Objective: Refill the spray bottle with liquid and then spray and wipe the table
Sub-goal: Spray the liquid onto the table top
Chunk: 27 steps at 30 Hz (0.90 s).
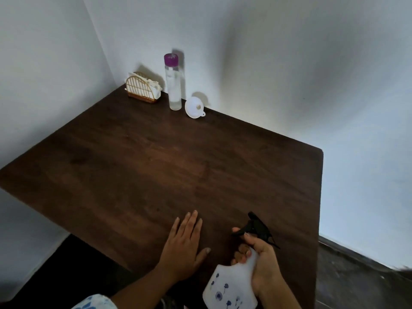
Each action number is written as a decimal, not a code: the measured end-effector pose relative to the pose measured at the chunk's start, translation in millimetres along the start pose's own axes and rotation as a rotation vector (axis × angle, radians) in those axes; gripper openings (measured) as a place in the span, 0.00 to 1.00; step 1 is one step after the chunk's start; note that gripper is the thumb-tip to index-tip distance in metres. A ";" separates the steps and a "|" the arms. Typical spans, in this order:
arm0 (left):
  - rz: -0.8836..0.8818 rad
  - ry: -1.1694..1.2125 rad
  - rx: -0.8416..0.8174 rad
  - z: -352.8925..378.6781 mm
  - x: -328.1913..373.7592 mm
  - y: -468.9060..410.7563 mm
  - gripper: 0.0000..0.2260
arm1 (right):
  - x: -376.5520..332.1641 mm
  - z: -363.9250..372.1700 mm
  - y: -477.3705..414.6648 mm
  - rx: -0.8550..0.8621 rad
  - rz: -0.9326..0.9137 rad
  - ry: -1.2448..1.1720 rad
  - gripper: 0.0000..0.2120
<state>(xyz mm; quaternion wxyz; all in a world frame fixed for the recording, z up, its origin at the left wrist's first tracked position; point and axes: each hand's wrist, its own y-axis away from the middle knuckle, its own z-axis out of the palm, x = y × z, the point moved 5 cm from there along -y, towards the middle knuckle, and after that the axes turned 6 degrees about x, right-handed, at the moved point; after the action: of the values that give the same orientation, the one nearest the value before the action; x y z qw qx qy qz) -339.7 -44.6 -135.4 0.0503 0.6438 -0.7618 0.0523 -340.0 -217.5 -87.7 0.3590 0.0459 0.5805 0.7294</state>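
- Task thing: spray bottle (231, 284), white with blue flower print and a black spray head (259, 228). It sits at the near edge of the surface (156, 163), on my right side.
- Right hand (265, 262): wrapped round the bottle's neck. One finger reaches forward onto the trigger and the others curl under the collar.
- Bottle axis: tilted, base toward me and low, head away and higher. The nozzle points out over the middle of the surface.
- Whether the base rests on the surface edge or hangs free, I cannot tell.
- Left hand (182, 248): holds nothing. It lies palm down and flat on the surface, fingers straight and together, thumb out toward the bottle. It is just beside the right hand, not touching it.
- Refill things are in the far corner by the wall, well apart from both hands, ahead and somewhat left:
  - clear bottle (174, 85), upright, purple cap on;
  - white funnel (194, 107), lying on its side just right of the clear bottle;
  - napkin holder (142, 89), to the left of the clear bottle, with white tissue in it.
- Deciding relation: the refill things lie straight out along the left hand's fingers. I judge the free left hand the better placed to reach them.
- Fill level: the spray bottle's wall is opaque, so I cannot tell.
- Judgement: the cap is on and the funnel is set aside. Either the refill is not begun or it is finished and spraying comes next; the pose fits spraying.
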 end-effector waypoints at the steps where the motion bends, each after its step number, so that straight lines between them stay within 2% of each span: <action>1: -0.007 0.000 -0.012 0.3 -1.6 0.0 0.33 | 1.4 -5.9 -0.1 0.002 -0.001 -0.012 0.13; 9: -0.019 -0.018 -0.066 -0.1 -3.8 -0.4 0.33 | 9.8 -10.5 4.1 -0.055 0.035 -0.048 0.13; 12: -0.014 -0.025 -0.055 -0.9 -4.1 -0.6 0.33 | 7.5 -8.8 4.1 -0.048 0.036 -0.006 0.07; 16: -0.016 -0.031 -0.052 -1.7 -2.8 -1.0 0.33 | 6.8 -16.0 -1.6 0.027 0.031 0.011 0.07; 21: -0.016 -0.036 -0.078 -1.7 -2.7 -0.7 0.33 | 10.8 -20.1 -2.4 0.012 0.032 -0.003 0.03; 22: -0.018 -0.037 -0.088 -1.9 -2.5 -0.7 0.33 | 11.3 -20.0 -1.8 0.002 0.034 -0.011 0.03; 25: -0.025 -0.034 -0.112 -3.4 -1.7 -1.2 0.33 | 10.0 -19.2 0.0 -0.024 0.023 -0.020 0.16; 27: -0.028 -0.027 -0.119 -4.3 -1.2 -1.0 0.33 | 7.7 -16.6 2.7 -0.047 0.001 0.007 0.19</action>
<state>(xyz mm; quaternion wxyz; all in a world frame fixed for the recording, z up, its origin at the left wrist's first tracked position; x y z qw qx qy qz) -338.5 -42.9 -131.3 0.0787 0.6508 -0.7552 -0.0026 -355.0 -226.8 -93.4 0.3578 0.0354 0.5645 0.7430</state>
